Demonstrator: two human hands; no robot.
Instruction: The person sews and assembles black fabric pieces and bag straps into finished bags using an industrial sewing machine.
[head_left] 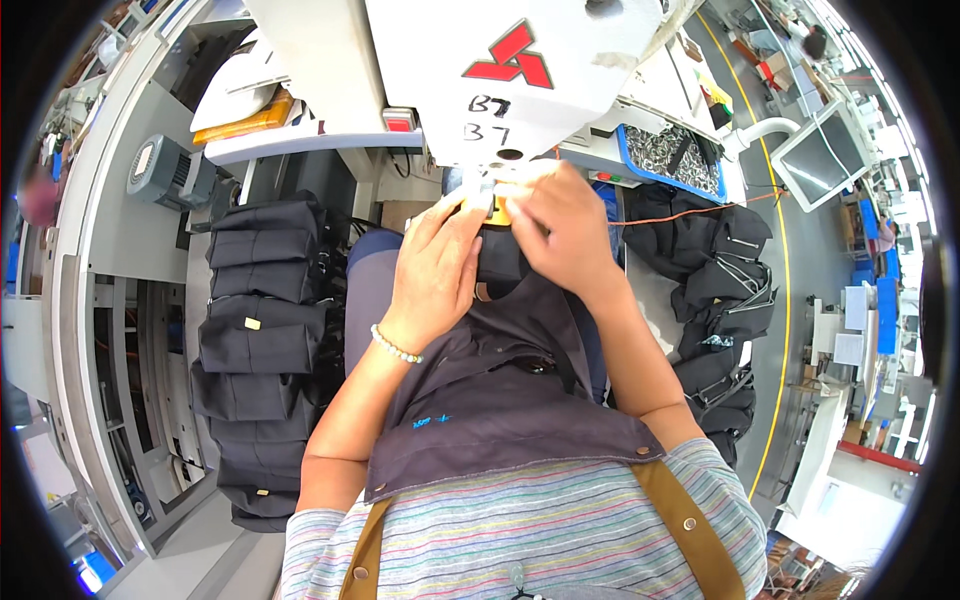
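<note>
Both my hands meet under the head of a white machine [560, 60] with a red emblem, close in front of me. My left hand [435, 265], with a beaded bracelet at the wrist, has its fingers closed along the edge of a black fabric piece [503, 258]. Beside it, my right hand [568, 225] is curled in, fingertips close under the machine; what they pinch is hidden and slightly blurred. A small yellow part [500, 213] shows between the hands, above the black fabric. Bright light washes out the spot at the fingertips.
Stacked black fabric bags [265, 350] stand at my left. More black bags with metal hardware [725, 285] lie at my right. A blue tray [628, 160] of metal rings sits at the back right, near a screen on an arm [822, 155]. An orange cord [690, 212] crosses there.
</note>
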